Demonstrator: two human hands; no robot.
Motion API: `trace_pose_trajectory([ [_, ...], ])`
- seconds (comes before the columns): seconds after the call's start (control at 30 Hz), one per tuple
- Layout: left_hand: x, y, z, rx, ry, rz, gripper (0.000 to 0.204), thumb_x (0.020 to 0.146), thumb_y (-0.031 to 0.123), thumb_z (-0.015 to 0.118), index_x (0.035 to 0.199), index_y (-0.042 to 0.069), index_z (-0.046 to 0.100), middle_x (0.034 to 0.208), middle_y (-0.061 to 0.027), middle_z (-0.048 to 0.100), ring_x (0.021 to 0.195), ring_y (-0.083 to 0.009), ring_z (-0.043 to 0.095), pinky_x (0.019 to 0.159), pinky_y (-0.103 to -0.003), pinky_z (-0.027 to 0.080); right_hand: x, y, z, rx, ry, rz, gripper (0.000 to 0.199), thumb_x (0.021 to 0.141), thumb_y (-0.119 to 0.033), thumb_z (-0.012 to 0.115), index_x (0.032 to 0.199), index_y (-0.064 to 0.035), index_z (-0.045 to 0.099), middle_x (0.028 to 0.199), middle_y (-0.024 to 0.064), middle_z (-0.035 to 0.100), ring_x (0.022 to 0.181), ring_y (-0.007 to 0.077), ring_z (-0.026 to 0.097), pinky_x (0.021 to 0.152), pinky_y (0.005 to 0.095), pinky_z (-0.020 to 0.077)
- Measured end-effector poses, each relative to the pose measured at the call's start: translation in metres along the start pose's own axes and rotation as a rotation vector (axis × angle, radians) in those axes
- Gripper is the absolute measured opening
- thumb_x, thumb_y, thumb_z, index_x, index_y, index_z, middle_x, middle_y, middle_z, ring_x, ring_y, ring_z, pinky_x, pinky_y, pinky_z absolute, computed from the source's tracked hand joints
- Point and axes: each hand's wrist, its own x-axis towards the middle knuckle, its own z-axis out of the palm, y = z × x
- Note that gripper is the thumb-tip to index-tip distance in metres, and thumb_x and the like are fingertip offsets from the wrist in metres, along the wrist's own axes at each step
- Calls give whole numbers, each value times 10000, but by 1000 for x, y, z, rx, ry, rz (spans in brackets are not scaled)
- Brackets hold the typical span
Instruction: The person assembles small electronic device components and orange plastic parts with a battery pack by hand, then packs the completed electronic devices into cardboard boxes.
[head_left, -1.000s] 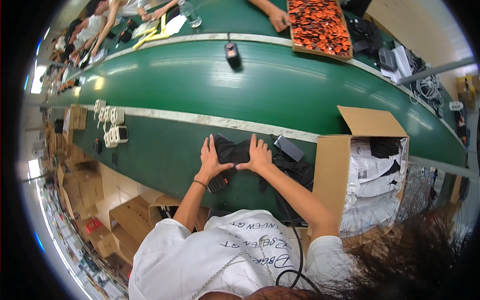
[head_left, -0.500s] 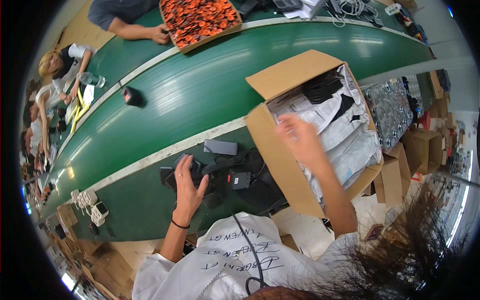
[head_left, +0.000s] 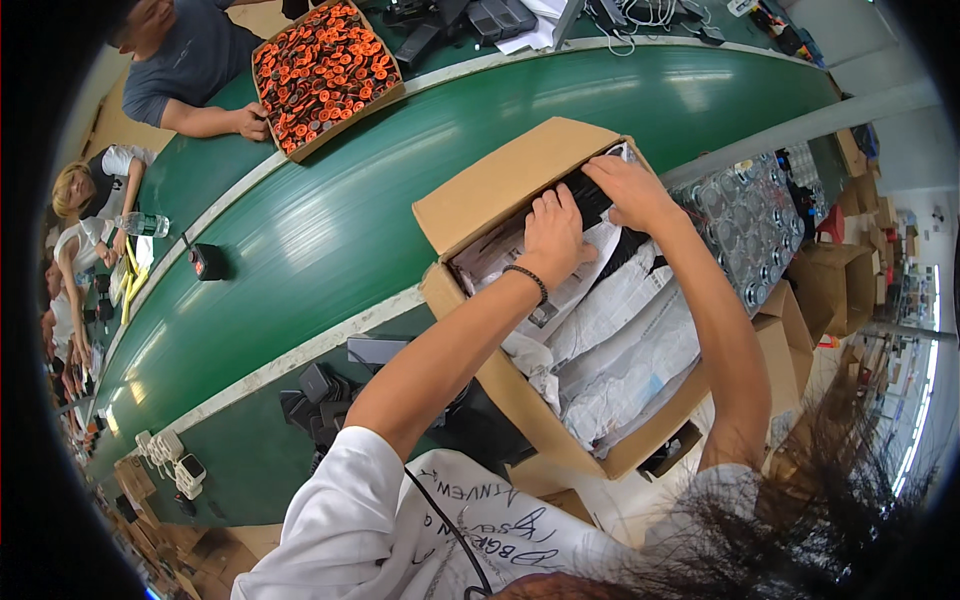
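Both my hands reach into an open cardboard box (head_left: 468, 350) standing slightly right of the middle. My left hand (head_left: 555, 232), a dark beaded bracelet on its wrist, bends its fingers down at the near edge of a black ribbed bundle (head_left: 592, 203). On the bundle's far side, my right hand (head_left: 635, 192) has its fingers curled over, close beneath the box's raised flap (head_left: 515, 180). The fingertips are partly hidden, so the grip is hard to see. White plastic-wrapped packages (head_left: 625, 350) fill the nearer part of the box.
A green conveyor belt (head_left: 350, 270) runs across, with a small black device (head_left: 207, 262) on it. Dark devices (head_left: 320, 395) lie left of the box. Clear trays (head_left: 745, 230) stand to the right. Beyond, a person (head_left: 195, 75) touches a carton of orange-and-black discs (head_left: 325, 75).
My left hand has moved from above the dark devices into the box. My right hand has gone deeper, toward its far end. The view has shifted, and the far person shows more.
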Motion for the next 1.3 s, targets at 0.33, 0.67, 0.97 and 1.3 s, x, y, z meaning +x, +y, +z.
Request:
trace_pose_trajectory([
  [0.33,15,-39,11,-134,72,150,860,768,270,786,1367,-166,350,1068,-341,618,1051,-461,621,970,-465,489,16,4,2,-186,31,-118,627,625,-81,845,1158,-45,517,1125,98,583,1034,289,631,825,408,560],
  [0.67,22,-18,11,120,29,82,706,675,193,819,1183,-113,436,1027,-287,638,1001,-435,654,855,-462,569,26,5,5,-19,-114,-23,566,639,-43,826,1124,-30,535,1126,159,612,1049,346,650,839,444,571],
  [0.97,30,-5,28,147,173,-25,326,841,24,634,1123,-50,490,1129,-270,593,1077,-403,617,856,-416,576,21,9,16,50,-42,-10,695,629,-34,831,1259,-70,540,1200,165,553,1006,393,650,859,471,558],
  [1.3,-26,5,-6,-11,381,184,769,678,-42,698,1375,-74,376,1291,-311,464,1228,-492,474,918,-467,549,-23,-32,-41,197,94,5,689,656,-53,796,1293,-82,532,1276,143,579,1111,377,611,916,452,524],
])
